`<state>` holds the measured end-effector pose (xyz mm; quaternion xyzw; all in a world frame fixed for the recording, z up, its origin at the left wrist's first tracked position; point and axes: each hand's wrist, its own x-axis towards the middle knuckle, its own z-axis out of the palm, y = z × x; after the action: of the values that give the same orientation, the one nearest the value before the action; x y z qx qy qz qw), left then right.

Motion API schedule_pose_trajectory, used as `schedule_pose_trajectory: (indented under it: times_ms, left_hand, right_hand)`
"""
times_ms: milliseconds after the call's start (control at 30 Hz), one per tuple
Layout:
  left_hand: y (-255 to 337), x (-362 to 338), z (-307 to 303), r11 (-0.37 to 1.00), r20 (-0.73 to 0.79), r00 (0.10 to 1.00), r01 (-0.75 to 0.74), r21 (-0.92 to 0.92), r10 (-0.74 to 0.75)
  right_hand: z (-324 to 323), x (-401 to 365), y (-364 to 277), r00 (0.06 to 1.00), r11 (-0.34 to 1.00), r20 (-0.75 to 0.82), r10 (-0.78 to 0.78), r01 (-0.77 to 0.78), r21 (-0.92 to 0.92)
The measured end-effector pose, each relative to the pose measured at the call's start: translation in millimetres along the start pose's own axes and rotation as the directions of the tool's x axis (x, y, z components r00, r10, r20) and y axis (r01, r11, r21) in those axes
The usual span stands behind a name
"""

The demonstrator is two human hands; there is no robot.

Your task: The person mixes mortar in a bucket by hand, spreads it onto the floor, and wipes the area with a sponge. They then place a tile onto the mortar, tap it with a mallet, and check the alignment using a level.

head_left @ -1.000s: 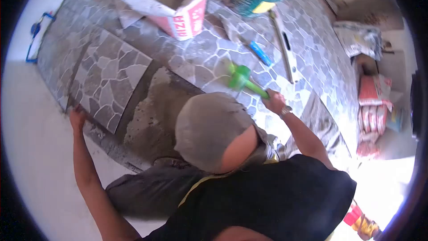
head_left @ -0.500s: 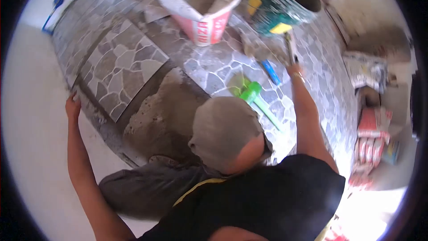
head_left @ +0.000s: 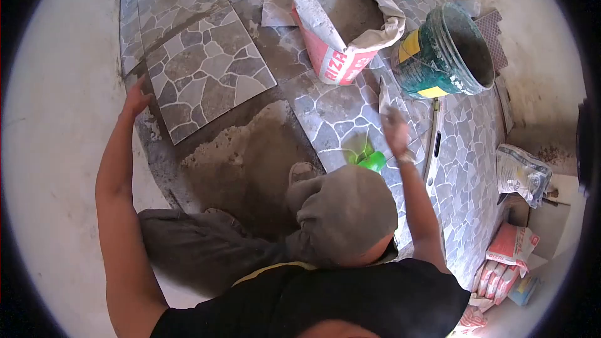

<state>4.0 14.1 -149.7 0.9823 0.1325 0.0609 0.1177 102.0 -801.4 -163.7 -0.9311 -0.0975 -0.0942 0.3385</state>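
My left hand (head_left: 138,96) is at the left edge of a loose stone-patterned tile (head_left: 206,66), its fingers apart and nothing visible in them. That tile lies beside a patch of wet mortar (head_left: 244,156). On the right, my right hand (head_left: 395,130) is blurred and closed around the handle end of a trowel (head_left: 384,95), whose narrow-looking blade points away from me. Just right of this hand a long spirit level (head_left: 436,144) lies on the tiles. A green mallet head (head_left: 374,161) shows below the hand, partly hidden by my grey-clad knee.
An open red-and-white sack (head_left: 338,56) of grey material stands beyond the mortar. Right of it is a green bucket (head_left: 432,56), tilted. More sacks (head_left: 513,244) are stacked at the far right. White wall (head_left: 62,119) runs along the left.
My right hand has left the spirit level, now lying on the tiles, and taken hold of the trowel. My left hand has moved up along the tile's edge. The view has shifted.
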Motion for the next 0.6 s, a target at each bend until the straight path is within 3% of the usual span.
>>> schedule_pose_trajectory:
  times_ms: [33,67,133,167,200,300,367,433,467,567,600]
  left_hand:
    - [14,10,2,0.993,0.166,0.982,0.105,-0.06,-0.094]
    - [23,20,2,0.972,0.334,0.927,0.213,-0.097,-0.169]
    - [17,23,9,0.987,0.279,0.957,0.116,-0.111,-0.081]
    - [18,23,13,0.991,0.254,0.967,0.06,-0.119,-0.028]
    - [26,18,10,0.983,0.249,0.967,0.099,-0.157,-0.057]
    - [9,4,10,0.979,0.341,0.939,0.113,-0.167,-0.05]
    - [-19,-16,12,0.992,0.274,0.961,0.071,-0.105,-0.04]
    - [-11,-30,-8,0.983,0.243,0.963,0.148,-0.108,-0.118]
    - [-10,-35,-11,0.976,0.238,0.958,0.19,-0.111,-0.159]
    - [-22,-33,-20,0.948,0.262,0.933,0.29,-0.132,-0.248]
    - [-23,-33,-22,0.957,0.259,0.939,0.264,-0.122,-0.226]
  right_hand:
    - [9,20,-60,0.991,0.993,0.093,0.1,-0.106,0.055]
    - [46,36,-47,0.984,0.982,-0.045,-0.172,0.167,-0.091]
    - [83,71,-69,0.998,0.997,-0.022,-0.05,0.049,-0.055]
    - [99,83,-86,0.995,0.995,-0.018,0.095,-0.095,0.011]
    - [114,90,-98,0.971,0.968,-0.003,0.24,-0.239,0.076]
    - [154,95,-100,0.938,0.979,-0.295,0.181,-0.2,-0.034]
    - [157,98,-102,0.938,0.975,-0.272,0.215,-0.223,0.005]
    - [158,101,-109,0.926,0.962,-0.264,0.27,-0.272,0.03]
    - [167,106,-107,0.912,0.975,-0.361,0.197,-0.22,-0.025]
    - [178,131,-109,0.886,0.956,-0.363,0.289,-0.29,0.054]
    - [183,144,-110,0.882,0.964,-0.412,0.228,-0.265,-0.033]
